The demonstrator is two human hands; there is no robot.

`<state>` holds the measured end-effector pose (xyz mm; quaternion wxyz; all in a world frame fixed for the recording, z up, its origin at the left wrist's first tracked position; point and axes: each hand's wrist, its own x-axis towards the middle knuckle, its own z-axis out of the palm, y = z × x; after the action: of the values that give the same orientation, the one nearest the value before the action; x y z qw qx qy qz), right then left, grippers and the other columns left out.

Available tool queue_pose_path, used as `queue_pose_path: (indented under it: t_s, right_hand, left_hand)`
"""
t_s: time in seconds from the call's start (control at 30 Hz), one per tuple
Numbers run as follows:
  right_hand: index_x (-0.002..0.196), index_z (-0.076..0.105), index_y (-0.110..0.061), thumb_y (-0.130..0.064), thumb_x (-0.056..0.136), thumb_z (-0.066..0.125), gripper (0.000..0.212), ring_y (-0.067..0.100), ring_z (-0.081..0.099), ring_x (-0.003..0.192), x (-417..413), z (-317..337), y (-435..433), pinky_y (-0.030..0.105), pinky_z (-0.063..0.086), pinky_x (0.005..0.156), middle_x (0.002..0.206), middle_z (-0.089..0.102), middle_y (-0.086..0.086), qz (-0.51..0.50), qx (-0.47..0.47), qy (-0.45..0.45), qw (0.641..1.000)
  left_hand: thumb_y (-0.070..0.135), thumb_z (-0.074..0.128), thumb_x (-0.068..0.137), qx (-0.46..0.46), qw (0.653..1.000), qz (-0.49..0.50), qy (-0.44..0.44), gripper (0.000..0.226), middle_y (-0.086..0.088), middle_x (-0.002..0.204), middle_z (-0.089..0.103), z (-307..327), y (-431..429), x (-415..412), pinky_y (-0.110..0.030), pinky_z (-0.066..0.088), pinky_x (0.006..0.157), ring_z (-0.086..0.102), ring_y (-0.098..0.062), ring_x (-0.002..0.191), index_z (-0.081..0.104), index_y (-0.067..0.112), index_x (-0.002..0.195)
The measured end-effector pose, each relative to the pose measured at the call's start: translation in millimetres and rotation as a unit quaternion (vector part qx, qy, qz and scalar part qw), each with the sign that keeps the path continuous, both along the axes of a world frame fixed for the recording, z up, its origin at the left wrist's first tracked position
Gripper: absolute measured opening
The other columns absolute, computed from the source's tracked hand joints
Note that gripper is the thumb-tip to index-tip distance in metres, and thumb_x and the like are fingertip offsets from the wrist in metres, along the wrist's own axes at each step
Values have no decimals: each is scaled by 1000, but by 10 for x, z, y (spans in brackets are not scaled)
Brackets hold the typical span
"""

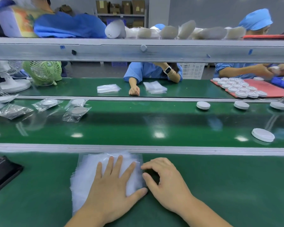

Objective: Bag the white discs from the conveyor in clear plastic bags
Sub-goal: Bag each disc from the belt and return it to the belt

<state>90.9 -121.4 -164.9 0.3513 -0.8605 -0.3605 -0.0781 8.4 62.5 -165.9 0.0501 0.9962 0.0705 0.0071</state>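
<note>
head: left hand (111, 185) flat on bag stack (86, 174), right hand (167, 182) pinching stack edge.

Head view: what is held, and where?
The left hand presses flat on the bag stack; the right hand curls its fingers at the stack's right edge, pinch cannot be told.

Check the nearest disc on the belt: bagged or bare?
Bare: the white disc lies on the green belt with no plastic around it.

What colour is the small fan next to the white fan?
The small fan is light green, clearest in the head view.
</note>
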Motion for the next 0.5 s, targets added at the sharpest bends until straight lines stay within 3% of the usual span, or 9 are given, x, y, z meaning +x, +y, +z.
queue_pose_path:
  t_s: [0.07, 0.13, 0.17, 0.23, 0.33, 0.5]
  right_hand:
    - [133, 62, -38, -48, 93, 50, 42, -8, 32, 138, -19, 10, 1, 33, 33, 118, 136, 48, -35, -9, -11, -14, 1000]
    - [154, 40, -33, -48, 96, 50, 61, 7, 13, 156, -54, 34, -4, 35, 16, 128, 167, 23, -14, -49, -15, -77, 996]
    - [160, 30, -25, -48, 97, 50, 70, 18, 6, 159, -73, 50, -4, 37, 10, 129, 172, 13, -2, -65, -17, -118, 991]
    - [165, 11, -17, -58, 98, 41, 84, 29, -8, 159, -107, 68, 0, 43, -1, 128, 173, 2, 11, -76, -95, -149, 981]
    - [164, -6, -26, -83, 88, 7, 95, 16, -36, 149, -90, 5, -17, 41, -15, 126, 172, -15, 1, -33, -288, 1, 957]
    - [164, -4, -34, -85, 86, 2, 94, 14, -30, 153, -55, -53, -47, 42, -15, 126, 171, -18, -4, -25, -297, 43, 953]
  left_hand:
    - [102, -6, 63, 1, 1000, 5, 11, 76, 9, 160, -33, -10, -5, 1, -52, -22, 118, -36, -19, 147, -25, 71, 129]
    - [103, -5, 64, -7, 1000, 7, 13, 75, 8, 161, -32, -3, 4, -1, -52, -22, 119, -38, -18, 146, -22, 72, 130]
    - [102, -5, 64, -9, 1000, 6, 12, 75, 9, 161, -31, -6, 9, -3, -52, -21, 119, -38, -17, 146, -21, 73, 131]
    - [100, -7, 65, -6, 1000, 2, 7, 79, 8, 162, -30, -27, 14, 1, -52, -20, 119, -37, -18, 146, -21, 70, 137]
    - [95, -5, 71, 4, 1000, 2, 2, 87, 5, 164, -27, -44, 12, 10, -52, -19, 120, -35, -20, 148, -18, 58, 150]
    - [95, -7, 71, 3, 1000, 3, 4, 89, 5, 163, -30, -12, -1, -9, -54, -19, 119, -39, -19, 145, -19, 56, 151]
